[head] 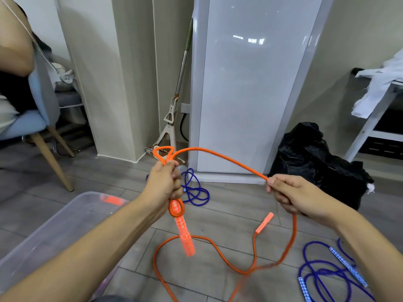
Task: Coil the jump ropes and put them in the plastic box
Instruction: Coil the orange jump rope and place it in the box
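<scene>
Gripping a bunch of orange jump rope (220, 156) in a closed fist, the left hand (164, 185) is held out above the floor (122, 173). A small loop of the rope stands up out of the top of the fist, and another small loop hangs just below it, wrapped around the upper end of a patterned orange handle (185, 233) that dangles straight down. From the fist the rope arches up and over to the right hand (296, 195), whose fingers are curled shut around it, thumb and forefinger pinching the cord where it enters. Below the right hand the rope drops to the floor and lies there in loose curves, ending at a second orange handle (264, 223) lying flat between the two forearms.

A clear plastic box (54, 232) sits on the floor at lower left, under the left forearm, with something orange showing at its far end. A blue jump rope (195, 190) lies tangled on the floor beyond the left hand, and another blue rope (327, 271) with patterned handles lies at lower right. A black bag (316, 158) rests against the wall behind the right hand.
</scene>
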`<action>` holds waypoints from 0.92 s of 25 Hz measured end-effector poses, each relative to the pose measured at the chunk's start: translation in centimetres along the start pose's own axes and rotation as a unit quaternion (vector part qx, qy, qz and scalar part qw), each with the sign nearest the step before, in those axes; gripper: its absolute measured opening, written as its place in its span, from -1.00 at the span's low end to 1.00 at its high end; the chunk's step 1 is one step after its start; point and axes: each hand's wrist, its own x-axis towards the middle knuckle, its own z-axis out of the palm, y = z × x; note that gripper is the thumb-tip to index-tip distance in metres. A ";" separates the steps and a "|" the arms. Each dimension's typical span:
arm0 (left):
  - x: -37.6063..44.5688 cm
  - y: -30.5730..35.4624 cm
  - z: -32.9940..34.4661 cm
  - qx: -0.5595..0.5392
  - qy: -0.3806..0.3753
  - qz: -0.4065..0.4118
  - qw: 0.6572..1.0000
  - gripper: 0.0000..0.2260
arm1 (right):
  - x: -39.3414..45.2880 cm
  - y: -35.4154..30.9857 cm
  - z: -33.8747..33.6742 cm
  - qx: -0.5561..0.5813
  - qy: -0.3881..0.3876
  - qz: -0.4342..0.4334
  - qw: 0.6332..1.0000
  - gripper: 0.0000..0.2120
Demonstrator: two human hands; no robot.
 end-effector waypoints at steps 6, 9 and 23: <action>-2.4 -1.6 2.6 0.108 -0.106 -0.035 0.988 -0.80 | 1.6 -3.5 8.9 -0.106 0.075 -0.094 0.987 -0.65; -3.0 -1.8 3.2 0.127 -0.130 -0.032 0.983 -0.79 | 0.9 -4.0 11.5 -0.168 0.048 -0.146 0.974 -0.69; 0.3 -0.1 0.5 -0.116 0.014 -0.041 0.992 -0.79 | -0.5 -2.9 6.8 -0.073 -0.235 0.025 0.969 -0.69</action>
